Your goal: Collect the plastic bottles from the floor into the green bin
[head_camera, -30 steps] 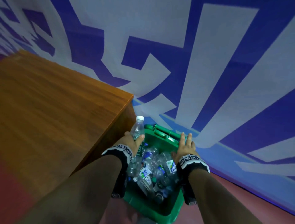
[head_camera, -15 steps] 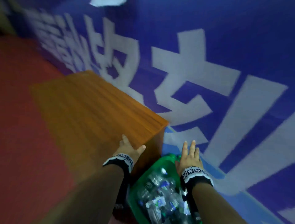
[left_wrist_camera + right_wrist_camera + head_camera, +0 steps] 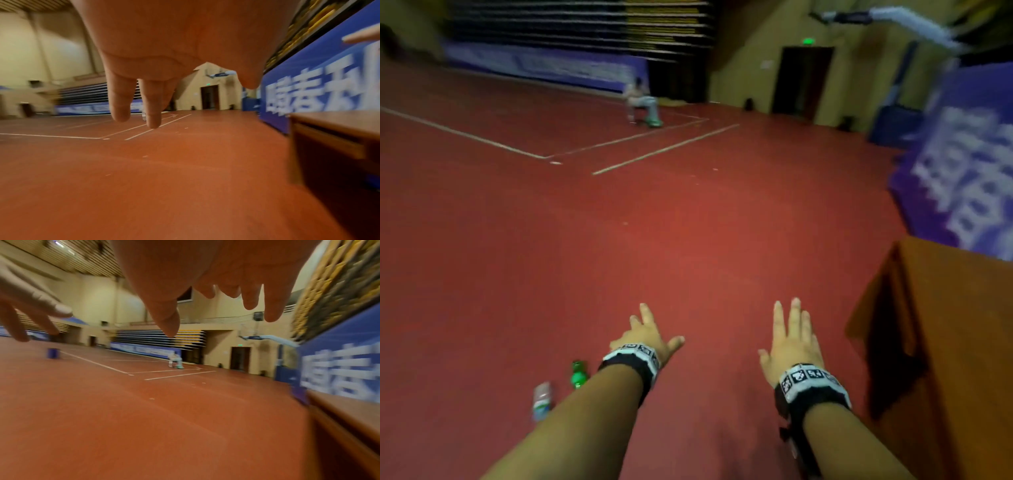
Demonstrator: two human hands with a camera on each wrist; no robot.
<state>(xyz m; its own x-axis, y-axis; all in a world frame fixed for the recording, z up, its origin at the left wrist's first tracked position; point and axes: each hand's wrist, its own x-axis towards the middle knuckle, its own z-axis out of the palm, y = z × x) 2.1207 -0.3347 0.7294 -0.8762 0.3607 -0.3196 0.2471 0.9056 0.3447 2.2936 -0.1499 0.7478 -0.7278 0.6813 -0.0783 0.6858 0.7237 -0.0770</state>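
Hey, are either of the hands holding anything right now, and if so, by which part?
Nothing is held. The left hand and the right hand are both out over the red floor with fingers spread and straight.

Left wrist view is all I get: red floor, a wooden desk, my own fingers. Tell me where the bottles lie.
Observer: The head view shows two on the floor, just left of your left forearm: a green bottle and a clear bottle, which is nearer you.
Operator: Report my right hand.
Observer: The right hand is spread flat and holds nothing. It is to the left of the desk.
Operator: Say who else is on the court.
Observer: One person sits far off, past the white lines.
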